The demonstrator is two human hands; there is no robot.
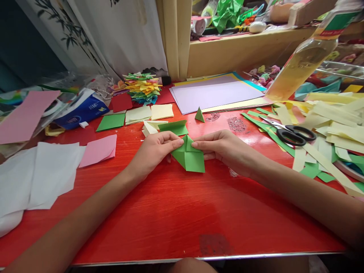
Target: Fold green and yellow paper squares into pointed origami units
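Observation:
A creased green paper [192,159] is held between both hands above the red table [159,223]. My left hand [159,148] pinches its upper left edge between thumb and fingers. On the other side, my right hand [217,148] grips the upper right edge, thumb on top. Just behind them lie a folded green piece [178,128] and a cream folded piece [149,129]. A small green folded triangle [199,115] stands farther back.
Pink paper [99,151] and white sheets [54,170] lie left. Behind are cream squares [162,111], a colourful folded stack [145,89] and large lilac sheets [216,93]. Scissors [295,135], paper strips [341,125] and a tilted-looking bottle [301,68] occupy the right.

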